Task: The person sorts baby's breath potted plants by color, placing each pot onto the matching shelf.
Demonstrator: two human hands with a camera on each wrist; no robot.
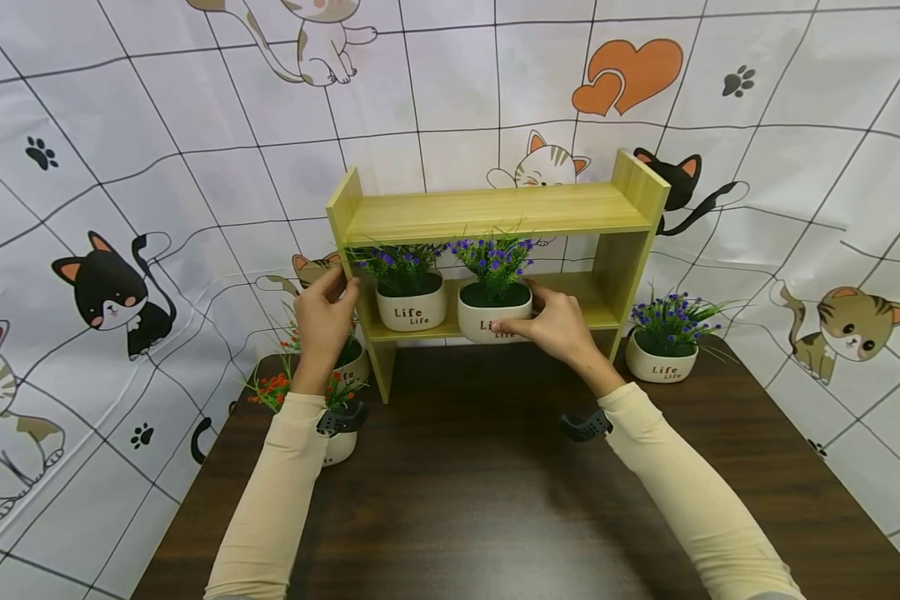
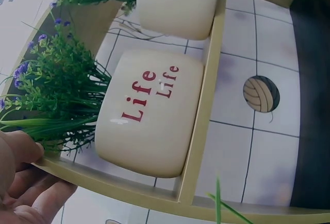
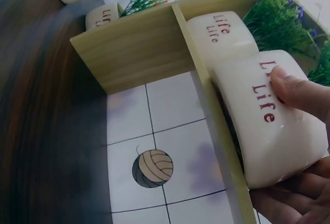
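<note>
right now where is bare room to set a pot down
The top shelf is bare from left board to right board. The lower shelf has a smaller gap between the right hand, holding a pot, and right board. The table is bare between left sleeve and right sleeve. Crowded: the table's left, with red-flowered pots by the left sleeve.

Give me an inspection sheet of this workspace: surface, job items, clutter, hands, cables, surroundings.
Surface: dark table, wood-grained.
Job items: wooden shelf on the table; shelved pot on its lower board; held pot at that board's front edge, both purple-flowered.
Clutter: third purple-flowered pot right of the shelf; two red-flowered pots at left, partly hidden.
Left hand: grips the shelf's left side.
Right hand: grips the held pot.
Cables: nothing seen.
Surroundings: white wall covering with cat drawings.
</note>
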